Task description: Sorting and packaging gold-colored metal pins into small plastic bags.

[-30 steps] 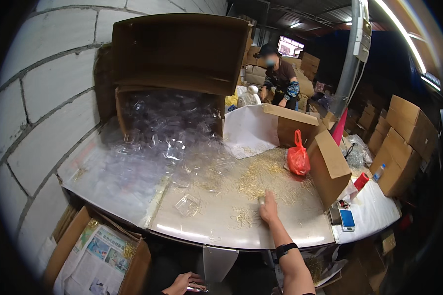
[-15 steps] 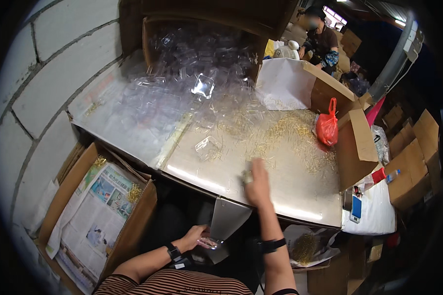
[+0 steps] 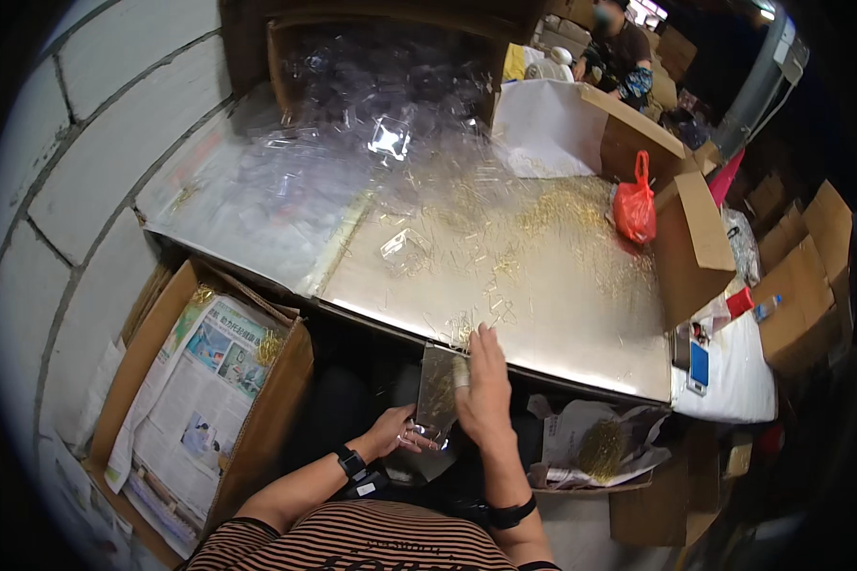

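My left hand [image 3: 388, 434] is closed on a small clear plastic box [image 3: 432, 437], held low in front of my body, below the table edge. My right hand [image 3: 487, 385] is at the near edge of the metal-topped table [image 3: 581, 347], fingers stretched out and pale tape around its thumb. Thin gold-coloured metal pins [image 3: 465, 330] lie just beyond its fingertips. Between my hands, a grey sheet-like chute [image 3: 439, 381] slopes down from the table edge towards the plastic box. More gold pins [image 3: 571, 211] are scattered over the table's far right part.
Many clear plastic boxes [image 3: 305, 171] are heaped at the table's far left. A newspaper-lined carton [image 3: 295, 371] stands at left, a red plastic bag [image 3: 634, 211] at right. Paper holding gold pins [image 3: 601, 450] lies below the table. Another person [image 3: 628, 57] sits beyond.
My right hand has drawn back from the tabletop to its near edge, and pins now lie by the chute. My left hand, still gripping the plastic box, has risen slightly towards the chute.
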The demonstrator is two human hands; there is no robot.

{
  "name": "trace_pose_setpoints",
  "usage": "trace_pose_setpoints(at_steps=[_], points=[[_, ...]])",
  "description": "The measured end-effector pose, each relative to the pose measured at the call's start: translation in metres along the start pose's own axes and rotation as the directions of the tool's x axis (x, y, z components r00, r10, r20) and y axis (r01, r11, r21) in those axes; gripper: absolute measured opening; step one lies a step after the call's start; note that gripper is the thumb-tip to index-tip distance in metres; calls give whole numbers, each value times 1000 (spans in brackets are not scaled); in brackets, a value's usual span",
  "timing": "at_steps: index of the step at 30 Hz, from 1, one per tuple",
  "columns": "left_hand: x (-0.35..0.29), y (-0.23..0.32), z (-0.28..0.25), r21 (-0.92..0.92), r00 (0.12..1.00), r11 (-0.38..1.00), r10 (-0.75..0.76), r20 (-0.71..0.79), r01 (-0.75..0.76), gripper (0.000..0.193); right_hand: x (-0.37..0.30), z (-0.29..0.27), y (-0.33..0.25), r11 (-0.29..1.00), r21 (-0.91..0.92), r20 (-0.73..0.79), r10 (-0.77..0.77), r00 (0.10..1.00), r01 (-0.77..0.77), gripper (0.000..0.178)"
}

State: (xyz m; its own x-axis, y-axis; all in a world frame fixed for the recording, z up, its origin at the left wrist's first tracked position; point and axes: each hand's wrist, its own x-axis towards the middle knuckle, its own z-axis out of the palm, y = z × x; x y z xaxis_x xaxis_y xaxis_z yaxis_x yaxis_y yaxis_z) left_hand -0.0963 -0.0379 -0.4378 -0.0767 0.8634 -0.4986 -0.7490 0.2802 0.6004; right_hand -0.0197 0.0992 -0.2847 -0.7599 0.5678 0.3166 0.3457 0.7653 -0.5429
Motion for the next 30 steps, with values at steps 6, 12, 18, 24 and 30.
trace_pose_setpoints(at_steps=[6, 12, 18, 24, 30], points=[[9, -11, -7, 1, 1000, 1000, -11, -28, 11, 45, 7, -24, 44, 992, 73, -115, 109, 987, -101, 38], [20, -22, -21, -41, 991, 995, -97, -96, 93, 44, 65, 3, 81, 990, -32, -33, 135, 990, -136, 53], [23, -22, -25, -17, 1000, 1000, -8, -23, 7, 42, 74, 44, 55, 989, -133, -28, 61, 998, -64, 61], [21, -15, -22, 25, 997, 1000, -16, -71, 18, 40, 27, 5, 17, 995, -25, 155, 96, 983, -93, 42], [28, -12, -23, -34, 998, 999, 10, -65, -12, 42, 10, -30, 20, 999, -35, -5, -29, 1000, 29, 33]])
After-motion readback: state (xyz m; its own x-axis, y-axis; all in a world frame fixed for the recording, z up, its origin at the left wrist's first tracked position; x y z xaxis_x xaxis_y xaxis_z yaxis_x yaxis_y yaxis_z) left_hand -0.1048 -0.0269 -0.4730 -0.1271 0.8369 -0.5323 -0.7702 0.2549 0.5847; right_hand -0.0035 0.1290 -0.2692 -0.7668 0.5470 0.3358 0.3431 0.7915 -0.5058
